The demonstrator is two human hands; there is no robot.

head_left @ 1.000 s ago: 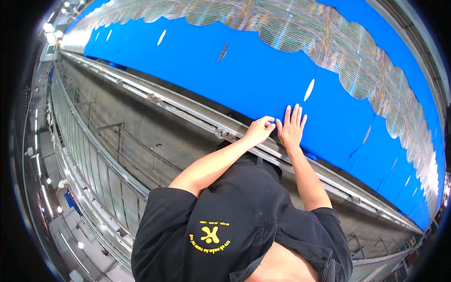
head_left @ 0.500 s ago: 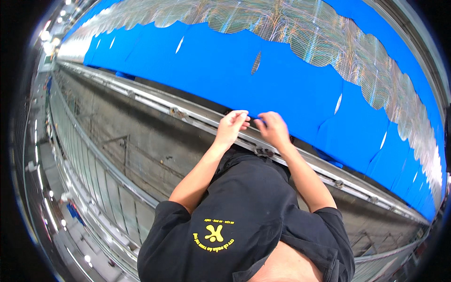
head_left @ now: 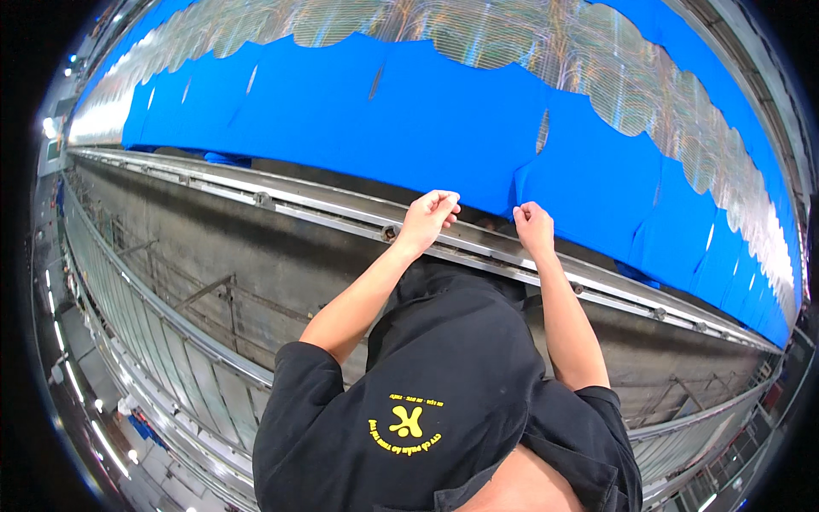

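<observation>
A long row of blue fabric panels [head_left: 461,128] lies flat in front of me, its near edge hanging close to a metal rail [head_left: 333,213]. My left hand [head_left: 429,222] is above the rail with its fingers curled into a pinch at the fabric's near edge; whatever is between the fingertips is too small to make out. To its right, my right hand [head_left: 535,229] has thumb and fingers pressed together on the near edge of the blue fabric, beside a seam where two panels meet. A narrow slit opens in the cloth above this hand.
Beyond the blue cloth runs a shiny surface [head_left: 409,21] covered in fine coloured lines, with scalloped cloth edges along it. Small bolts or clamps [head_left: 390,233] sit on the rail. Below it is a grey wall [head_left: 281,247]; a metal railing [head_left: 171,299] curves along the left.
The fabric and rail have shifted leftward in view. My hands are farther apart, and my right hand's looser fingers have closed at the cloth edge.
</observation>
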